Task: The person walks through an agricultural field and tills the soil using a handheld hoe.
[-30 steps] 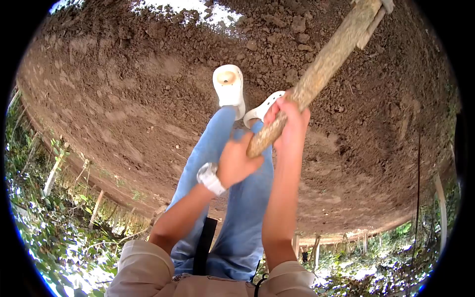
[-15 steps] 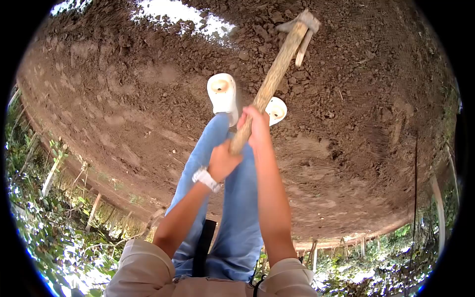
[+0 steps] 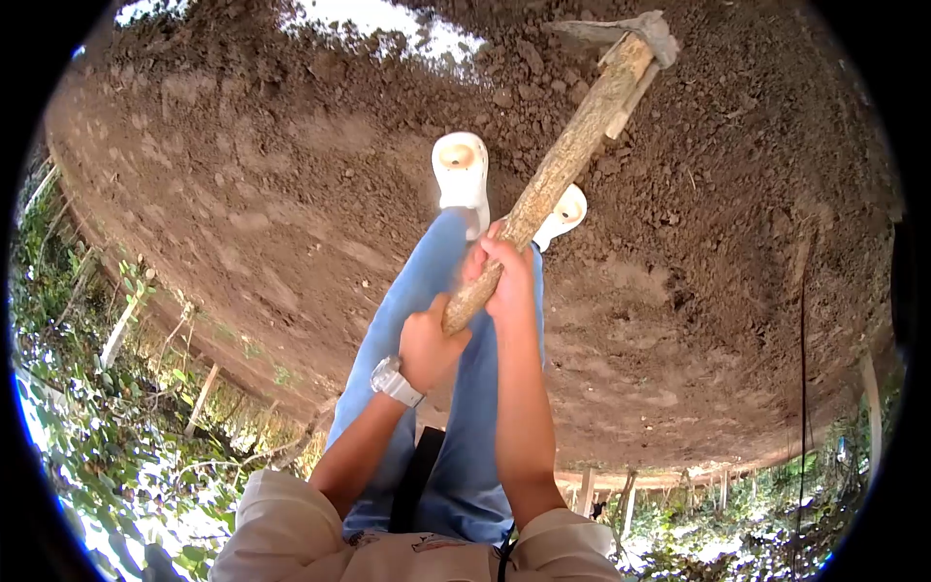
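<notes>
Clearly, both hands are wrapping tightly around the rough wooden handle point(image 3: 572, 155) of a hoe. The left hand point(image 3: 427, 344), with a white watch point(image 3: 395, 380) on its wrist, is closing around the butt end, and the right hand point(image 3: 506, 276) is gripping just above it, fingers curled all the way round. The handle is slanting up and away from the body, and the metal blade point(image 3: 635, 27) at its far end is sitting over the loose, clumpy soil point(image 3: 242, 194), though whether the edge is touching the ground is hard to tell. Two feet in white clogs point(image 3: 461, 170) are standing on the tilled earth, the handle crossing just over the right-hand clog, with blue trousers point(image 3: 417, 291) running down to them. Green plants and thin stakes point(image 3: 116, 330) are lining the edge of the plot.

To work well here, the hands are probably sitting too close together; sliding the upper one further along the shaft would likely be giving more control. Keeping the blade landing well ahead of the toes seems the main care, since the clogs are offering little protection, and a firm hold matters on such a knobbly handle.
</notes>
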Demonstrator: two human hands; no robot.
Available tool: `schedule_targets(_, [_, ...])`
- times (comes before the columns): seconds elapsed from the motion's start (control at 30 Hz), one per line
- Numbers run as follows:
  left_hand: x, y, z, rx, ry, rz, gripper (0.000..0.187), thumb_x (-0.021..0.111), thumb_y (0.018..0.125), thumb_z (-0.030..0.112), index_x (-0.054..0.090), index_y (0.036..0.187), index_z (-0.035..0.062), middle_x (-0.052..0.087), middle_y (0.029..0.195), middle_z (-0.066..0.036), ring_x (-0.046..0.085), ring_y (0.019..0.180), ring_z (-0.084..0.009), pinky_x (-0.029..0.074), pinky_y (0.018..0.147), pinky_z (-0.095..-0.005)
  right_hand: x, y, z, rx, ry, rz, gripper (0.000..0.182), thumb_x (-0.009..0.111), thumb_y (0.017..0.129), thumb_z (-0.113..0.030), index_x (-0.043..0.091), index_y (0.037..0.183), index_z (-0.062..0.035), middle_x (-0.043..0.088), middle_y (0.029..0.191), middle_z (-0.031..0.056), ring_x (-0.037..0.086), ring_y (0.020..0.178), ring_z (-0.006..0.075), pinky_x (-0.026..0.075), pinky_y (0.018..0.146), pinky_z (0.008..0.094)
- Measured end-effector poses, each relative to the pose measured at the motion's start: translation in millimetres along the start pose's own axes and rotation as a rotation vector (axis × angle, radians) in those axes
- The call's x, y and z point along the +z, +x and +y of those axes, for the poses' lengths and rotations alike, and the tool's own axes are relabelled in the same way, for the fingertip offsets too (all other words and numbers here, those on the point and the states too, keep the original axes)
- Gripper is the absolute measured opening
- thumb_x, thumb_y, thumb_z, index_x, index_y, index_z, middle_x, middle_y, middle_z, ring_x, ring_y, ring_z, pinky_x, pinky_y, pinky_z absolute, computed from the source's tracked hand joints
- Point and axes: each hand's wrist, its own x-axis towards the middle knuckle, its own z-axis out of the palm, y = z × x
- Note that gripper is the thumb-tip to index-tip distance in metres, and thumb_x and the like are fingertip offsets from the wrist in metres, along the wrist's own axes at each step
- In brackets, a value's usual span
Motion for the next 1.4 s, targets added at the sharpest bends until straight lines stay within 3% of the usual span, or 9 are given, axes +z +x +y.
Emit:
schedule_targets(0.13, [-15, 39, -4, 0.094, 0.073, 0.04, 0.028, 0.06, 0.062, 0.017, 0.053, 0.082, -0.0013, 0.056, 0.064, -0.024, 0.056, 0.063, -0.0395, 0.045, 0.058, -0.0443, 15, 46, 5, 0.036, -0.071, 0.094, 0.009, 0.053, 0.073, -0.009, 0.046, 0.077, -0.0057, 0.044, 0.055, 0.0044, 0.044, 0.045, 0.0156, 0.038, 0.043, 0.0294])
schedule_targets(0.23, [-31, 48, 5, 0.053, 0.105, 0.013, 0.029, 0.059, 0.063, 0.019, 0.053, 0.083, -0.0014, 0.056, 0.067, -0.025, 0.056, 0.067, -0.0395, 0.045, 0.06, -0.0451, 15, 64, 15, 0.157, 0.033, 0.172, 0.01, 0.054, 0.072, -0.011, 0.045, 0.075, -0.0066, 0.045, 0.057, 0.0038, 0.044, 0.048, 0.0153, 0.038, 0.046, 0.0276])
schedule_targets(0.5, [-38, 12, -28, 0.005, -0.009, -0.05, 0.023, 0.06, 0.062, 0.014, 0.048, 0.076, -0.0002, 0.053, 0.061, -0.023, 0.053, 0.058, -0.0397, 0.041, 0.051, -0.0435, 24, 13, 39, -0.012, 0.027, 0.086, 0.01, 0.05, 0.07, -0.008, 0.044, 0.078, -0.0065, 0.041, 0.058, 0.0055, 0.039, 0.045, 0.0141, 0.032, 0.042, 0.0278])
schedule_targets(0.6, [-37, 12, -32, 0.086, -0.011, -0.006, 0.023, 0.06, 0.062, 0.013, 0.048, 0.076, 0.0001, 0.052, 0.058, -0.022, 0.052, 0.055, -0.0393, 0.041, 0.049, -0.043, 32, 10, 36, -0.024, 0.002, 0.111, 0.011, 0.05, 0.07, -0.008, 0.044, 0.079, -0.0066, 0.041, 0.058, 0.0055, 0.038, 0.045, 0.0143, 0.032, 0.042, 0.0275])
schedule_targets(0.87, [-56, 30, -38, 0.04, -0.06, -0.103, 0.031, 0.063, 0.063, 0.018, 0.05, 0.083, -0.003, 0.055, 0.062, -0.024, 0.055, 0.062, -0.0406, 0.044, 0.056, -0.0441, 38, 38, 52, 0.079, -0.124, 0.243, 0.015, 0.056, 0.07, -0.01, 0.045, 0.078, -0.003, 0.045, 0.058, 0.0053, 0.045, 0.046, 0.0158, 0.038, 0.043, 0.0291])
schedule_targets(1.1, [-57, 20, -47, 0.008, -0.044, -0.157, 0.033, 0.061, 0.064, 0.018, 0.05, 0.086, -0.0029, 0.055, 0.066, -0.025, 0.056, 0.065, -0.0399, 0.044, 0.058, -0.0445, 39, 21, 63, -0.038, -0.145, 0.261, 0.013, 0.055, 0.07, -0.008, 0.045, 0.073, -0.0015, 0.046, 0.056, 0.0069, 0.047, 0.045, 0.0164, 0.041, 0.041, 0.029])
schedule_targets(1.2, [-47, 32, -57, 0.083, -0.052, -0.026, 0.026, 0.06, 0.063, 0.015, 0.05, 0.078, -0.0032, 0.053, 0.062, -0.023, 0.054, 0.058, -0.0373, 0.042, 0.053, -0.0394, 34, 39, 64, -0.037, -0.205, 0.271, 0.012, 0.055, 0.069, -0.008, 0.047, 0.07, -0.0007, 0.048, 0.055, 0.0065, 0.047, 0.043, 0.0158, 0.041, 0.04, 0.0286])
schedule_targets(1.27, [-50, 38, -47, 0.049, -0.101, -0.098, 0.033, 0.061, 0.063, 0.018, 0.052, 0.088, -0.0034, 0.056, 0.07, -0.026, 0.056, 0.068, -0.0401, 0.044, 0.06, -0.0448, 33, 41, 61, -0.018, -0.25, 0.281, 0.011, 0.055, 0.069, -0.008, 0.047, 0.071, -0.0003, 0.048, 0.055, 0.0067, 0.047, 0.043, 0.0158, 0.041, 0.04, 0.0286])
schedule_targets(1.4, [-52, 23, -44, 0.027, -0.161, -0.111, 0.036, 0.061, 0.063, 0.017, 0.052, 0.09, -0.0037, 0.056, 0.071, -0.026, 0.055, 0.068, -0.0405, 0.044, 0.06, -0.0443, 46, 29, 54, -0.024, -0.234, 0.266, 0.01, 0.055, 0.07, -0.008, 0.048, 0.07, -0.0007, 0.048, 0.055, 0.0069, 0.048, 0.043, 0.0154, 0.041, 0.04, 0.0278])
